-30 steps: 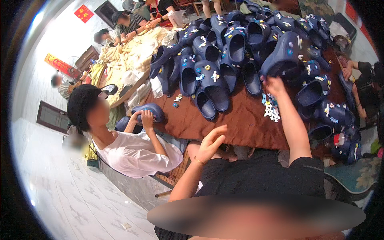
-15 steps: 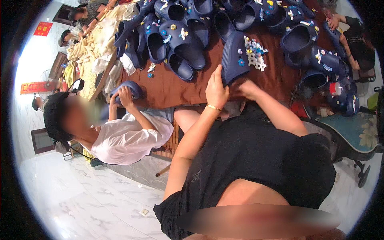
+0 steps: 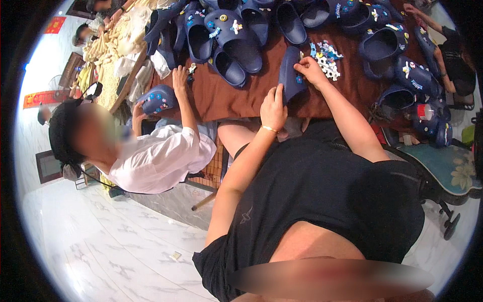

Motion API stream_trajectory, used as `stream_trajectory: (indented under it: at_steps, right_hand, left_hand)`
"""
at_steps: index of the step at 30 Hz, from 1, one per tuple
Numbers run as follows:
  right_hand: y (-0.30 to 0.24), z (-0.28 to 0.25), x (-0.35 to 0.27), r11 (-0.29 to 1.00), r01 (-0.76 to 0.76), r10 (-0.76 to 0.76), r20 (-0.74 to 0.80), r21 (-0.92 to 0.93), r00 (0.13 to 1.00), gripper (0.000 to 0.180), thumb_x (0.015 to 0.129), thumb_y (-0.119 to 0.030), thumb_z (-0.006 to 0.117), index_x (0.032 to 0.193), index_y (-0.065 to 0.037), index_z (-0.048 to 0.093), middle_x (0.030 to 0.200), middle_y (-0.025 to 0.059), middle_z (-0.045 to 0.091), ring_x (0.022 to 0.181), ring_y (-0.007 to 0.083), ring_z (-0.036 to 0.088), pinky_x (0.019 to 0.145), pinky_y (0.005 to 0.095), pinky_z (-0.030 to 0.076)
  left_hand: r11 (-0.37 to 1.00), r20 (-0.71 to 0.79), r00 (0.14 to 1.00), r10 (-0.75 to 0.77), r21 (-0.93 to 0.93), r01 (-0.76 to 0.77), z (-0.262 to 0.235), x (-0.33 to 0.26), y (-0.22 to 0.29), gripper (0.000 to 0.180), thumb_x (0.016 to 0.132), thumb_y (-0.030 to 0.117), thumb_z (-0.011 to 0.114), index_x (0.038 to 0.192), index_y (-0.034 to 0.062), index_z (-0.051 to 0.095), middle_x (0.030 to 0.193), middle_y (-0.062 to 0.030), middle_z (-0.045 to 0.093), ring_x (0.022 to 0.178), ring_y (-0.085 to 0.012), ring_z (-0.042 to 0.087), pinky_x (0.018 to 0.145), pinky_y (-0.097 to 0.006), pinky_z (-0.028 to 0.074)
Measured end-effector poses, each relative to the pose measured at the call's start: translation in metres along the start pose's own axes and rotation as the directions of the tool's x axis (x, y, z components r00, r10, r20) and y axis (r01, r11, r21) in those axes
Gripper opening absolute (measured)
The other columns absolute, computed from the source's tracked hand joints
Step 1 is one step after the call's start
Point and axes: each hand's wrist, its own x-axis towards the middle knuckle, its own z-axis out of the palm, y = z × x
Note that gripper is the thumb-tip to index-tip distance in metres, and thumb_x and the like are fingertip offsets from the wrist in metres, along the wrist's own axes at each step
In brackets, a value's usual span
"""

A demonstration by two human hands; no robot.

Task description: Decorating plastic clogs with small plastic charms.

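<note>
My left hand (image 3: 274, 108) grips the heel end of a navy clog (image 3: 290, 78), its ribbed sole turned to the left. A blue flower charm (image 3: 299, 79) sits on the clog's upper. At the upper's right side, my right hand (image 3: 312, 71) has its thumb and fingers pinched together. What lies between those fingertips is too small to make out. Just beyond my right hand, a loose pile of white, blue and yellow shoe charms (image 3: 329, 61) lies on the brown cloth (image 3: 241, 103).
Many navy clogs (image 3: 231, 38) crowd the table's far side and right end. On the left, a person in white (image 3: 161, 156) holds a blue charm-covered clog (image 3: 158, 99). Another person (image 3: 455, 65) sits at the right. A patterned chair (image 3: 443, 163) stands beside me.
My right hand has risen from beside the clog's lower end to its upper. The clog has shifted slightly. The person at the left has reached one hand toward small charms on the cloth.
</note>
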Motion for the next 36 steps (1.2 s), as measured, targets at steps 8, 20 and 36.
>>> stream_trajectory:
  at_steps: [8, 20, 36]
  right_hand:
    - [0.004, 0.000, -0.005, 0.990, 0.123, -0.124, 0.011, 0.072, 0.992, 0.038, 0.073, -0.030, 0.065, 0.092, -0.001, 0.050, 0.078, 0.0053, 0.053, 0.071, 0.0114, 0.050, 0.057, 0.0244, 0.042]
    - [-0.004, 0.008, 0.020, 0.980, -0.187, 0.195, -0.171, 0.064, 0.966, 0.045, 0.082, -0.044, 0.045, 0.073, -0.001, 0.055, 0.060, 0.0030, 0.050, 0.051, 0.0114, 0.045, 0.045, 0.0247, 0.034]
    - [0.020, -0.031, 0.045, 0.905, 0.030, -0.247, -0.466, -0.425, 0.850, 0.033, 0.079, -0.020, 0.030, 0.077, 0.005, 0.051, 0.067, 0.0235, 0.055, 0.063, 0.0335, 0.055, 0.059, 0.0403, 0.042]
  left_hand:
    - [0.997, -0.080, 0.996, 0.039, 0.067, -0.034, 0.013, 0.000, 0.002, 0.061, 0.057, 0.002, 0.057, 0.116, 0.0036, 0.040, 0.104, -0.0160, 0.048, 0.083, -0.0300, 0.051, 0.071, -0.037, 0.044]
    - [0.985, 0.068, 0.992, -0.109, -0.129, 0.117, 0.003, -0.002, 0.010, 0.078, 0.054, 0.008, 0.065, 0.122, -0.0020, 0.029, 0.107, -0.0203, 0.040, 0.095, -0.0348, 0.044, 0.082, -0.039, 0.038]
    - [0.912, 0.010, 0.994, -0.111, -0.395, 0.106, 0.002, 0.014, 0.032, 0.070, 0.054, 0.005, 0.059, 0.118, -0.0028, 0.032, 0.103, -0.0210, 0.041, 0.096, -0.0373, 0.043, 0.084, -0.038, 0.038]
